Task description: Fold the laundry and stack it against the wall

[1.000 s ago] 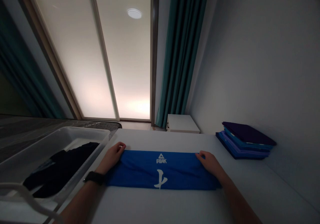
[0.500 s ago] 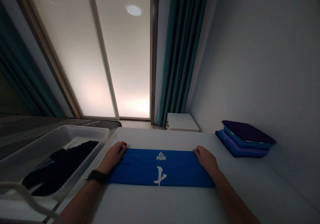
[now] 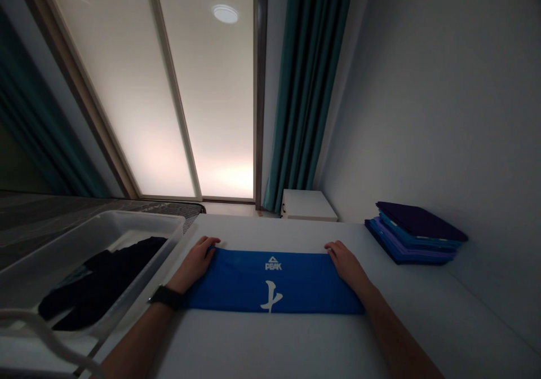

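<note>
A folded blue garment (image 3: pixel 236 283) lies flat as a wide strip on the white table, a white PEAK logo and part of a white character on its upper face. At its far left corner rests my left hand (image 3: pixel 198 263), wearing a dark wristband (image 3: pixel 166 297). Its index finger stretches past the edge, apart from the thumb. My right hand (image 3: pixel 347 266) lies at the far right corner, fingers extended over the edge and the thumb close to the cloth. Both hands touch the garment without visibly closing on it.
A stack of folded purple and blue cloths (image 3: pixel 416 235) sits at the right by the wall. To the left, a translucent plastic bin (image 3: pixel 139 216) holds dark clothing (image 3: pixel 114 274). Beyond the white table (image 3: pixel 270 345) stand a small white cabinet (image 3: pixel 308 205) and a teal curtain (image 3: pixel 302 97).
The fingers of both hands have loosened and stretched slightly away from me at the garment's far corners. The garment lies in the same place.
</note>
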The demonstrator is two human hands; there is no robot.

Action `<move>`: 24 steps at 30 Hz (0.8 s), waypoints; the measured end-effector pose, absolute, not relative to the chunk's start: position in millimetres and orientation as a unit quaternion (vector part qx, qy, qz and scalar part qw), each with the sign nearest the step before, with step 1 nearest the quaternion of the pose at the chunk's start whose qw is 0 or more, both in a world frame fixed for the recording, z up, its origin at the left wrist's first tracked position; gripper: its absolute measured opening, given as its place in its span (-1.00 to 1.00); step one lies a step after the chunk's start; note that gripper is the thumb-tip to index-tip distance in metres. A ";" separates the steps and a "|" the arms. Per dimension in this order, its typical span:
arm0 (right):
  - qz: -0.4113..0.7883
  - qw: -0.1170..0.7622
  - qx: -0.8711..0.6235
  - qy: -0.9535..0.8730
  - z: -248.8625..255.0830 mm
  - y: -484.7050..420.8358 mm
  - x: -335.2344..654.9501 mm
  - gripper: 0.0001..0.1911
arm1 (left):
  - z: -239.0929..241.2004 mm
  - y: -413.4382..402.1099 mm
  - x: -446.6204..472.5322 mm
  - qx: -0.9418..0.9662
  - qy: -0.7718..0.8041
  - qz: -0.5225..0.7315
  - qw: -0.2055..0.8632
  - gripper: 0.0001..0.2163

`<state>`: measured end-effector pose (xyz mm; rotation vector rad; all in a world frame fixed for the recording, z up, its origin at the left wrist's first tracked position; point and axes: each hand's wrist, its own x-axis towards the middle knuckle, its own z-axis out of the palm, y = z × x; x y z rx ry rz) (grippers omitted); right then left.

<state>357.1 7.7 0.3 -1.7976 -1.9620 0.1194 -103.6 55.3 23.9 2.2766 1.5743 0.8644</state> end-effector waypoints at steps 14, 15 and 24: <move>0.012 0.244 -0.705 -0.666 10.0 -4.8 378.9 -0.67 | 24.0 54.2 -104.9 0.774 0.547 0.304 0.100 -0.70; 0.019 0.221 -0.711 -0.668 10.0 -6.2 377.7 -0.69 | 24.8 53.8 -104.6 0.773 0.546 0.304 0.106 -0.70; 0.044 0.212 -0.689 -0.691 8.5 1.1 368.2 -0.71 | 23.5 54.4 -104.6 0.768 0.546 0.309 0.129 -0.71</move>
